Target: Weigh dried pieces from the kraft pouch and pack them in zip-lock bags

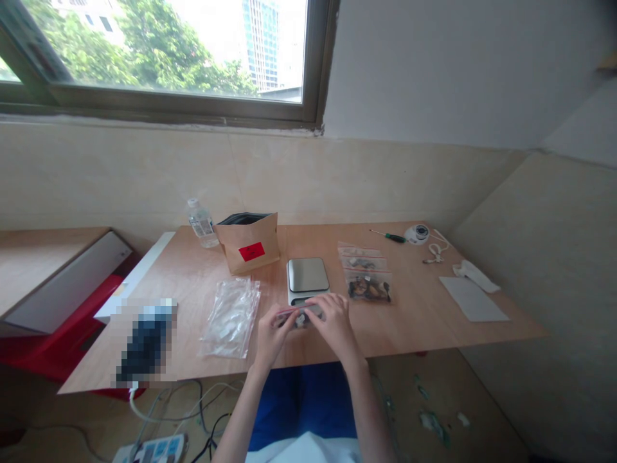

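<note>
room lies between filled bags and white sheet; the scale blocks straight ahead.

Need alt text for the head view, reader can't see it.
A person's left hand and right hand hold a small clear bag of parts by its top, in front of a silver scale on a wooden table. Left of the scale are an open brown pouch, a bottle and flat clear bags; right, filled bags and a screwdriver.
</note>
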Available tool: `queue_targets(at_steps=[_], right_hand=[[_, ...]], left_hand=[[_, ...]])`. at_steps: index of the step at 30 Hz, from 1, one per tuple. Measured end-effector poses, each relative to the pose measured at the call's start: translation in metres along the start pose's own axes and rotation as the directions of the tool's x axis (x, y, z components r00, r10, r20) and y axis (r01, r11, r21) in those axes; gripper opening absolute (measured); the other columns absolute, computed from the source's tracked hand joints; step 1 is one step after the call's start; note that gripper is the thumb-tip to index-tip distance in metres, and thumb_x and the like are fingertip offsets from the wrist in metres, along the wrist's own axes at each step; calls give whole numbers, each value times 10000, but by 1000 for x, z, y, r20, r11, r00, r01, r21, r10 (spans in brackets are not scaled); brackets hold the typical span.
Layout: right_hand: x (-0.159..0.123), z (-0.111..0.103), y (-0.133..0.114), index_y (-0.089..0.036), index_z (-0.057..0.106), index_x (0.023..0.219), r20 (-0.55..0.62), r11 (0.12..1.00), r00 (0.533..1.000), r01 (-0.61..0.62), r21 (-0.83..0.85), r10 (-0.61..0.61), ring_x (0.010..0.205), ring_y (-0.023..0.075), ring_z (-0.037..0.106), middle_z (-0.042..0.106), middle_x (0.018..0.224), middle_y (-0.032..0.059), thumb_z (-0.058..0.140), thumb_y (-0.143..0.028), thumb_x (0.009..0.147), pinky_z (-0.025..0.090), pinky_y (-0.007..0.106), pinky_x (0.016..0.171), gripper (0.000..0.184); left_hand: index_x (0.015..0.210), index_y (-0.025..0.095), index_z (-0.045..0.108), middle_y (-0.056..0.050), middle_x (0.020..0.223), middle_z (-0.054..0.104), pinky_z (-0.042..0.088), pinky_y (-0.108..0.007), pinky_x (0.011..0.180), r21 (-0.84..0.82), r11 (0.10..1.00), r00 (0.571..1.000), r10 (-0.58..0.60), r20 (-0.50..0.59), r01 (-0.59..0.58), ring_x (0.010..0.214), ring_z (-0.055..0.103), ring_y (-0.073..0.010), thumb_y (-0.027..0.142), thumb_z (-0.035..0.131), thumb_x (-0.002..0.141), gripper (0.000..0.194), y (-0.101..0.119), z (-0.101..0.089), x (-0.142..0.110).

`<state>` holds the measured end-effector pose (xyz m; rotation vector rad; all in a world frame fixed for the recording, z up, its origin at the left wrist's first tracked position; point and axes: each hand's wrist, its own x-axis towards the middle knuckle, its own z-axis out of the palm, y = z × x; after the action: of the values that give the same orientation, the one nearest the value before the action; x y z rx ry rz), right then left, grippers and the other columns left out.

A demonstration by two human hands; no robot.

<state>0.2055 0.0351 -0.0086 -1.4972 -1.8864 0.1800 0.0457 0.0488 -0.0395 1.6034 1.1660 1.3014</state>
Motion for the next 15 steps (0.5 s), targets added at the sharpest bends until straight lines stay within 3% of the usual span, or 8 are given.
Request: queue_targets(at_steps=[4, 6, 15], right_hand=[[4, -1, -2, -237, 637, 851, 91, 1000, 996, 12, 15, -13, 886, 197, 541, 654, 875, 4, 611, -279, 840, 339, 338, 823, 51], [6, -1, -3, -221, 621, 755, 119, 999, 992, 31, 30, -34, 845, 190, 539, 644, 820, 5, 585, -242, 857, 346, 320, 786, 110], [10, 6, -4, -198, 584, 678, 67, 998, 996, 52, 37, -54, 756, 174, 543, 635, 727, 6, 520, -106, 864, 335, 297, 733, 216]], left_hand=[[843, 177, 688, -52, 828, 684, 504, -280, 727, 8, 1000, 1000, 3, 11, -3, 808, 647, -184, 351, 598, 801, 201, -1, -1, 0], [846, 179, 686, -53, 837, 686, 499, -280, 732, 14, 1000, 1000, 2, 10, -2, 817, 645, -185, 345, 595, 805, 194, -1, -1, 0], [821, 185, 680, -44, 831, 681, 492, -271, 726, 18, 1000, 1000, 15, 7, -15, 809, 644, -176, 337, 595, 806, 175, 1, -1, 3]])
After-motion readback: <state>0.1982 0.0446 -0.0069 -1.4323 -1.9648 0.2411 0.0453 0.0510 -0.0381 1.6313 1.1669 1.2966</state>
